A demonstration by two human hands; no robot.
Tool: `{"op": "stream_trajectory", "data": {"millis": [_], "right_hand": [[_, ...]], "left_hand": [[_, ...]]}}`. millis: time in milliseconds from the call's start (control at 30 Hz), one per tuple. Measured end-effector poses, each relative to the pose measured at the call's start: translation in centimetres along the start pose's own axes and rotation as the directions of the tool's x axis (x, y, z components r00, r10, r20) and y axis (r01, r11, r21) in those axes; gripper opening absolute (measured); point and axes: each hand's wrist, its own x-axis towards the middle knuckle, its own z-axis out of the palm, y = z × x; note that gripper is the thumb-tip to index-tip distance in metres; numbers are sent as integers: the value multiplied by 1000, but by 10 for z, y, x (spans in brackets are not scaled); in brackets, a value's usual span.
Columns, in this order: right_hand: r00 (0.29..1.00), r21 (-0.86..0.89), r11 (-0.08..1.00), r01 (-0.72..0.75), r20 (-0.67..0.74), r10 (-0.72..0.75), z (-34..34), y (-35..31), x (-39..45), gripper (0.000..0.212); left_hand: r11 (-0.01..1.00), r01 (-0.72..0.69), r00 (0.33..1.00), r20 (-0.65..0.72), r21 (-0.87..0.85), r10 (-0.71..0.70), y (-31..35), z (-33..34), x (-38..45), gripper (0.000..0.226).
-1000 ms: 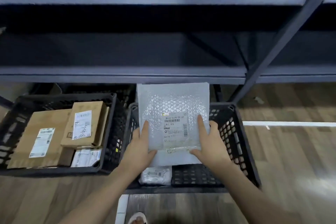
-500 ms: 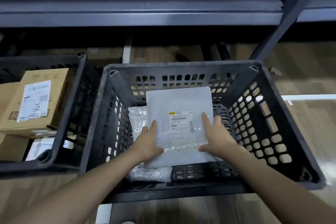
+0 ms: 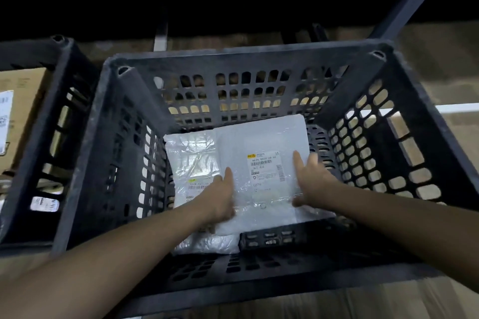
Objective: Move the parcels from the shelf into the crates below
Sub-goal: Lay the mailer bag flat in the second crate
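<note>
Blur is smearing both hands, left hand point(image 3: 220, 202) and right hand point(image 3: 309, 182) gripping the bubble-wrap parcel point(image 3: 264, 171), now lying lower on the black crate point(image 3: 259, 62) floor, overlapping a half-hidden white parcel point(image 3: 191, 158) toward its left wall.

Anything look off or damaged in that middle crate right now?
Nothing stands out. Both hands, left and right, hold the bubble mailer low inside the crate, partly overlapping another plastic parcel lying flat. No tears or spills visible.

Both hands point(image 3: 267, 189) hold bubble parcel point(image 3: 261, 142) low in blk crate point(image 3: 414, 101).
</note>
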Motion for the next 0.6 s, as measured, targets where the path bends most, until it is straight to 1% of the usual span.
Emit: {"op": "stream_trajectory", "data": {"millis": [200,267,300,367,433,500,567,600], "right_hand": [[997,2,1000,-17,70,17,16,5,20,125],[995,17,1000,-11,101,9,21,9,28,126],[993,18,1000,-3,117,1,22,11,31,127],[994,-22,1000,18,110,-16,21,15,34,124],[998,-153,987,55,35,-50,19,17,36,120],[989,-289,948,129,-32,-144,18,15,39,122],[967,-340,912,228,-30,-253,18,13,44,123],[957,-348,897,271,-7,-292,18,12,48,123]], "left_hand": [[987,-45,999,-22,152,49,-5,12,19,98],[978,-27,999,-38,208,35,-8,15,22,93],[965,-9,998,-50,263,23,-9,15,23,90],[903,20,995,-97,429,24,-7,12,25,91],[821,10,988,-134,570,81,-4,6,31,106],[732,-59,984,-86,678,159,-5,3,38,123],[647,-134,977,-8,750,213,-8,2,44,127],[626,-157,975,20,764,220,-10,2,49,127]]}}
